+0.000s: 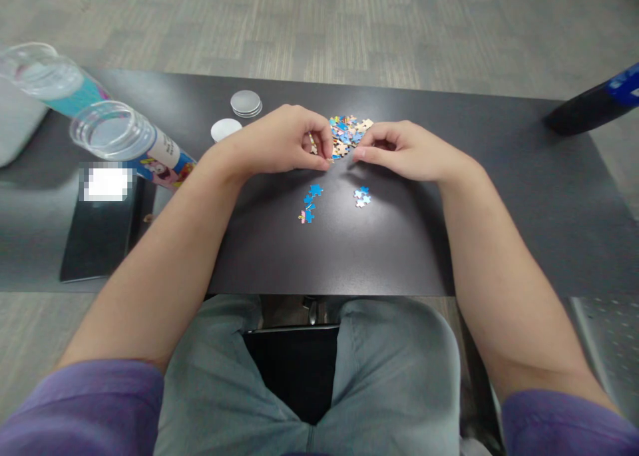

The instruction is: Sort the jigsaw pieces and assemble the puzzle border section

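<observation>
A heap of small jigsaw puzzle pieces (pixel 347 133), some picture side up and some bare tan, lies on the dark table between my hands. My left hand (pixel 294 140) is closed in a pinch at the heap's left front, with what looks like a puzzle piece at its fingertips. Across from it, my right hand (pixel 399 151) has thumb and forefinger together by the heap's right edge; whatever they hold is hidden. Nearer to me lie a short column of blue puzzle pieces (pixel 309 206) and, to its right, a small cluster of pale blue pieces (pixel 362 196).
Left of my left arm stand two clear canisters with printed wraps, a nearer canister (pixel 144 143) and a farther canister (pixel 64 83). Round white lids (pixel 246 102) and a black flat device (pixel 100 229) lie nearby. A dark cylindrical object (pixel 589 106) is at the table's right end.
</observation>
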The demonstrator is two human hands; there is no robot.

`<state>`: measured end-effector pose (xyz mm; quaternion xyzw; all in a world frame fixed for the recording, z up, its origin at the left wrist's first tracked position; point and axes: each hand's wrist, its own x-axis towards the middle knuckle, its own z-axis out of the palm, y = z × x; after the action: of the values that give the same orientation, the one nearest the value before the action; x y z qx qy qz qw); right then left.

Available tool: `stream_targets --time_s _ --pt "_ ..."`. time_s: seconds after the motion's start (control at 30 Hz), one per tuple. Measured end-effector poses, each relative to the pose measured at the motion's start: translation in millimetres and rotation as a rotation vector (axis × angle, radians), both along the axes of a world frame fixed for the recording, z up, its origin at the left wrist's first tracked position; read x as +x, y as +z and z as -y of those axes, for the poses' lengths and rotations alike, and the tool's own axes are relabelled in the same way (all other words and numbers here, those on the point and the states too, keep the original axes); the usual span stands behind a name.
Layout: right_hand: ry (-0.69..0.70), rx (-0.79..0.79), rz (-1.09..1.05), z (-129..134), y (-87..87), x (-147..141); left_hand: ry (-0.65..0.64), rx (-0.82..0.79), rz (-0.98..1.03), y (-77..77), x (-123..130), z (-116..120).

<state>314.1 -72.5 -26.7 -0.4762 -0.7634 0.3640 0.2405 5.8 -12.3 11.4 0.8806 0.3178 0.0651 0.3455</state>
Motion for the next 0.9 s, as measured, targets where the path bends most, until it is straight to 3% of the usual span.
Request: stream_targets --time_s 0.27,0.43,0.63,0.9 --pt "0.028 -0.1 -0.135 1 6.1 -17 -0.001 0.132 0.239 -1.5 17 17" --pt "0.026 -0.115 -0.149 4 7.4 -11 0.016 0.175 0.116 -5.9 9 5" --pt "0.039 -0.175 -0.006 7 12.3 -4 0.086 0.234 0.004 -20.4 3 -8" --pt "0.075 -0.069 0.0 3 3.6 2 0.077 0.219 -0.023 -29.9 0 -15"
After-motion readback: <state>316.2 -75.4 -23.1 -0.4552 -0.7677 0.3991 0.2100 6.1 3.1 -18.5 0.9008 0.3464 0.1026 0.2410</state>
